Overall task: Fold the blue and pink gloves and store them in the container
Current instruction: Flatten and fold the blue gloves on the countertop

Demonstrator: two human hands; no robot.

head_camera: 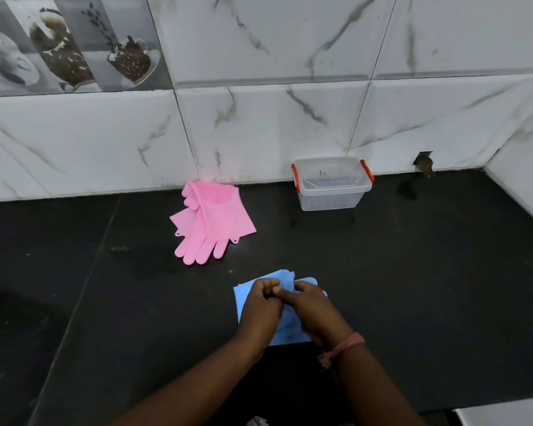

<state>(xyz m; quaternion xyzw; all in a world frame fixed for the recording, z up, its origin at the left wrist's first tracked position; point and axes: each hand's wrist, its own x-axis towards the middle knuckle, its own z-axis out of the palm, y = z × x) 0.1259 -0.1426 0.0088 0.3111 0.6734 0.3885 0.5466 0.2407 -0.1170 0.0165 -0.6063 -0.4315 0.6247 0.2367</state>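
Note:
The blue gloves lie bunched on the black counter in front of me, mostly covered by my hands. My left hand and my right hand both pinch the blue material near its far edge, fingers closed on it. The pink gloves lie flat farther back by the wall, one over the other, with fingers pointing toward me. A clear plastic container with red side latches stands open and without a lid against the wall, to the right of the pink gloves.
The black counter runs to a marble-tiled wall behind and a side wall at the right. A small hole in the wall sits right of the container. The counter's front edge shows at the bottom right.

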